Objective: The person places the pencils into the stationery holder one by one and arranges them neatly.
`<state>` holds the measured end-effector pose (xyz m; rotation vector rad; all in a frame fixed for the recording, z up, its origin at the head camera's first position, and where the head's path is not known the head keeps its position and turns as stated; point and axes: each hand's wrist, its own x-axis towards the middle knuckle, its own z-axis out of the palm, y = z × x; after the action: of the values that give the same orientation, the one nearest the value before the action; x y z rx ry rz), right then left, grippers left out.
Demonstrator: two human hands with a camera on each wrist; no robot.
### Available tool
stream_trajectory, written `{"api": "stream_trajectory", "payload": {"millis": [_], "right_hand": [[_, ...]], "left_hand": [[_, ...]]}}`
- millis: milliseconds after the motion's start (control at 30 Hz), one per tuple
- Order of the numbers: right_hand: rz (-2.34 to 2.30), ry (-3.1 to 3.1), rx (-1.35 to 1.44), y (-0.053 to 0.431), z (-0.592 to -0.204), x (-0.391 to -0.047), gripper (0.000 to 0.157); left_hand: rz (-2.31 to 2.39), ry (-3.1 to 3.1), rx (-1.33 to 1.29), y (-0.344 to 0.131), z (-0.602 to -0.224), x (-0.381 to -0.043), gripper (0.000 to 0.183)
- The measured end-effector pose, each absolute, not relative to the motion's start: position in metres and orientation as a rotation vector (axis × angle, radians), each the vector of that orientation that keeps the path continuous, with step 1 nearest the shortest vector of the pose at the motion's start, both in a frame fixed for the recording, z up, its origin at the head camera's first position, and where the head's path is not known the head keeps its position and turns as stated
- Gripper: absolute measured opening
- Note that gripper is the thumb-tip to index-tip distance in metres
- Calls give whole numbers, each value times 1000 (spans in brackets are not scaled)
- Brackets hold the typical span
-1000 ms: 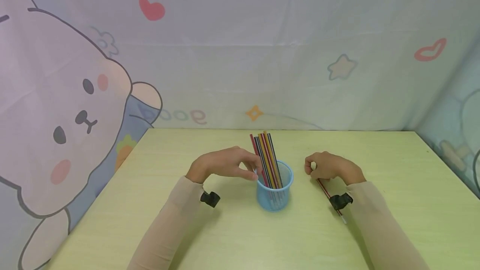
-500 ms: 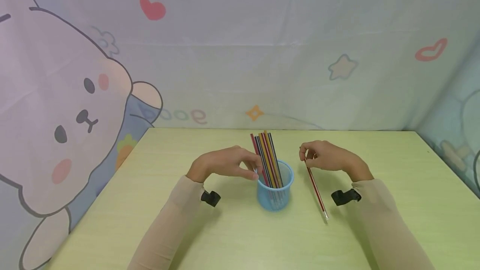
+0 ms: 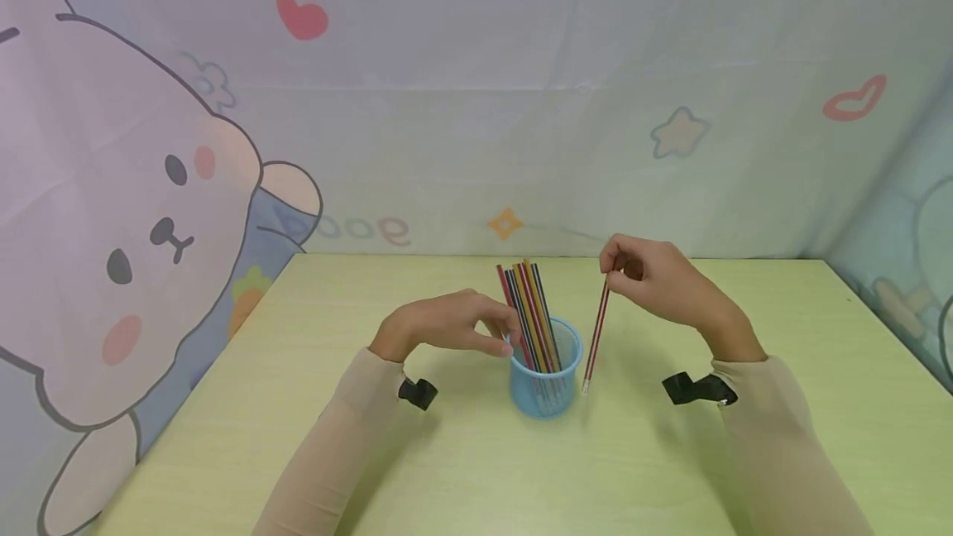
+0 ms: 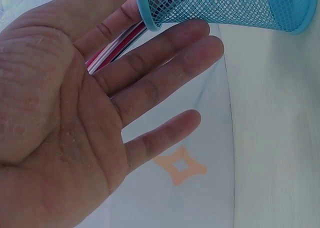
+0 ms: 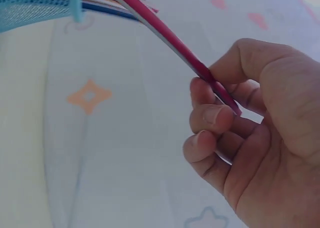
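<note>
A light blue mesh pencil cup (image 3: pixel 542 400) stands upright on the table, holding several striped pencils (image 3: pixel 534 317) that lean to the back left. At its left rim is my left hand (image 3: pixel 454 323), thumb and index finger meeting the edge; the index fingertip is partly hidden. Its other fingers extend past the cup in the left wrist view. To the right of the cup, my right hand (image 3: pixel 648 275) pinches a red and white striped pencil (image 3: pixel 596 336) near its upper end. The pencil hangs almost upright, its white lower end (image 3: pixel 585 388) beside the cup and apart from it.
The pale yellow-green table (image 3: pixel 298 404) ends at a patterned cloth backdrop (image 3: pixel 447 106). Black wrist cameras, the left one (image 3: pixel 419 394) and the right one (image 3: pixel 698 390), sit on the sleeves. A dark cable (image 3: pixel 943 337) hangs at the far right.
My right hand has lifted the red striped pencil off the table, swinging it from slanted to nearly upright and bringing its lower end leftward toward the cup. The left hand stays put.
</note>
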<state>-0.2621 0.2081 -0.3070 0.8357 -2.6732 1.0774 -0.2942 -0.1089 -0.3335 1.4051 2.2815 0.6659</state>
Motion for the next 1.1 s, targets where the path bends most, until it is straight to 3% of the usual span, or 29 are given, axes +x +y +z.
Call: {"api": "stream_trajectory", "payload": {"millis": [333,1100], "right_hand": [[1054,-2493,769,210,-289,-248,10],[830,-2459,849,195,-300,-255,15]], "left_hand": [[649,2291,1406,-109,-334,-295,9],[662,2279,1395,-109,-333,-294,9]]}}
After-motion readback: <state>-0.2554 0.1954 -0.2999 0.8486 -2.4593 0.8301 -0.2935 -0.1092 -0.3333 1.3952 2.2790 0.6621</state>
